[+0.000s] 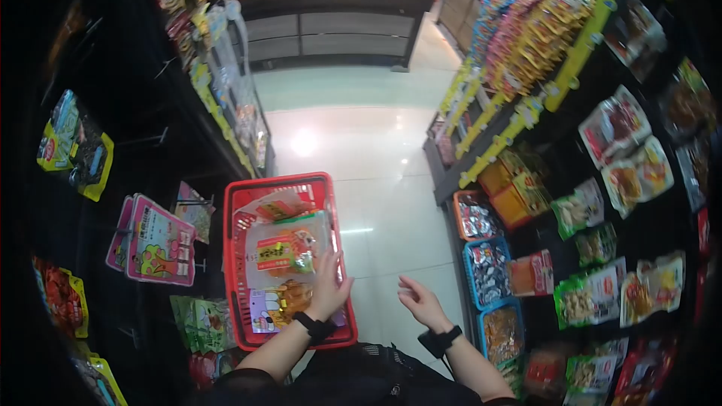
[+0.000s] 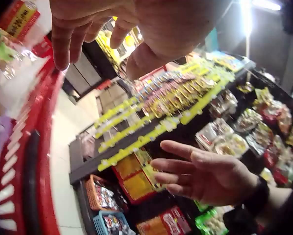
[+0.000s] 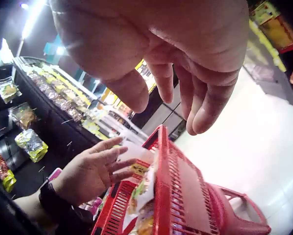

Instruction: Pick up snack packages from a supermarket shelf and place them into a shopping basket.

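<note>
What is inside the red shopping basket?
The red basket holds several snack packets, clear and orange-printed, piled flat. The left hand rests on the top ones. What lies beneath the pile is covered and cannot be seen.

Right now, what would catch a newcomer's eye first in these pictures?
The red basket at lower centre, heaped with snack packets, stands out most; the left hand rests open on them. The right hand hovers empty beside it, over the pale aisle floor, between shelves of hanging packets.
</note>
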Demonstrator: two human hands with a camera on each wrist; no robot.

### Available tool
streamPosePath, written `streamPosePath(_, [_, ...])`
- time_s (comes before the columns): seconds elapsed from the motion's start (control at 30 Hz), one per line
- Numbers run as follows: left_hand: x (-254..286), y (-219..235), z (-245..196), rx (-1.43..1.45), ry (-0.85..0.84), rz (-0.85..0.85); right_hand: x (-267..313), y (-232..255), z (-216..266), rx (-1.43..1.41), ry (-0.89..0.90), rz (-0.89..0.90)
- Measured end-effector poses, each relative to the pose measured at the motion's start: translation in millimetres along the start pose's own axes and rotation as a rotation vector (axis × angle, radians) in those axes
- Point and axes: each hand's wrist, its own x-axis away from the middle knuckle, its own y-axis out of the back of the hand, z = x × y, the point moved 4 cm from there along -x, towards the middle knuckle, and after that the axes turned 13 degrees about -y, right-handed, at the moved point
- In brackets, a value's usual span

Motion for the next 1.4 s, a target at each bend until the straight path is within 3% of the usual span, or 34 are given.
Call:
streamPosePath(0.07, [-8, -21, -22, 0.053, -0.105, 0.096, 32, 13, -26, -0.042, -0.007, -0.088])
streamPosePath(0.17, [6, -94, -116, 0.240, -0.277, 0.342, 147, 60, -103, -0.199, -0.088, -0.369])
streamPosePath(0.23, [4, -100, -122, 0.239, -0.320, 0.418, 166, 53, -119, -0.330, -0.108, -0.429])
streamPosePath(0.27, [19, -116, -147, 0.243, -0.339, 0.462, 198, 61, -141, -0.426, -0.079, -0.452])
streamPosePath(0.37, [86, -203, -231, 0.314, -0.491, 0.801, 312, 94, -193, -0.342, -0.110, -0.660])
streamPosePath(0.43, [128, -244, -299, 0.392, -0.666, 0.933, 385, 93, -230, -0.462, -0.119, -0.880])
streamPosePath(0.5, [186, -280, -359, 0.420, -0.874, 1.167, 453, 92, -254, -0.487, -0.110, -0.971])
streamPosePath(0.57, [240, -305, -413, 0.474, -1.028, 1.292, 511, 85, -279, -0.561, -0.149, -1.086])
streamPosePath(0.67, [316, -340, -476, 0.528, -1.121, 1.666, 580, 65, -313, -0.649, -0.188, -1.221])
streamPosePath(0.7, [338, -354, -493, 0.551, -1.163, 1.707, 598, 57, -323, -0.674, -0.188, -1.266])
streamPosePath(0.8, [411, -389, -524, 0.350, -1.513, 1.920, 652, 40, -349, -0.696, -0.263, -1.331])
streamPosePath(0.9, [487, -423, -559, 0.239, -1.673, 2.088, 714, 42, -369, -0.689, -0.352, -1.333])
streamPosePath(1.0, [564, -454, -608, 0.340, -1.739, 2.163, 775, 55, -416, -0.545, -0.372, -1.484])
streamPosePath(1.1, [642, -489, -663, 0.404, -1.854, 2.162, 854, 76, -435, -0.593, -0.480, -1.537])
streamPosePath(1.13, [661, -491, -692, 0.366, -1.961, 2.111, 876, 79, -445, -0.603, -0.490, -1.562])
streamPosePath(1.2, [713, -497, -737, 0.483, -1.968, 2.158, 921, 82, -460, -0.428, -0.490, -1.653])
streamPosePath(1.27, [757, -502, -774, 0.555, -1.978, 2.209, 963, 81, -475, -0.543, -0.499, -1.733])
streamPosePath(1.33, [807, -498, -802, 0.577, -2.166, 2.263, 1002, 72, -492, -0.704, -0.520, -1.818])
streamPosePath(1.4, [852, -498, -820, 0.652, -2.137, 2.373, 1031, 66, -514, -0.705, -0.484, -1.884])
